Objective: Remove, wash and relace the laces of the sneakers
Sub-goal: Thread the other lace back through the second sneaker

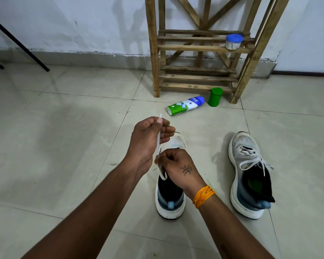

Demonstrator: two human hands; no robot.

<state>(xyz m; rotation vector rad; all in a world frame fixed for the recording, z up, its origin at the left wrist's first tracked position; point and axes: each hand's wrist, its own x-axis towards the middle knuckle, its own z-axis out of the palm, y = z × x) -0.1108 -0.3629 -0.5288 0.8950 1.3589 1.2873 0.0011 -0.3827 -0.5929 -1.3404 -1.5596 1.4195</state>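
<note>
Overhead, the left hand (148,137) pinches a white lace (158,142) above the near sneaker (170,200) on the tiled floor (64,128); the right hand (178,169) pinches the lace lower down. A second, laced sneaker (248,176) lies right.

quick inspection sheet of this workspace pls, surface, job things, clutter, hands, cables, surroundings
surface: pale tiled floor, small specks of debris.
job's things: near sneaker under the hands, white lace partly pulled up out of it; second sneaker to its right, laced and tied.
clutter: bottle lying on its side; green container upright beside it.
hands: left hand pinches the lace near its tip, raised; right hand grips the lace low at the shoe.
cables: nothing seen.
surroundings: wooden rack against the white wall, blue-lidded jar on its shelf; dark slanted legs at far left.
</note>
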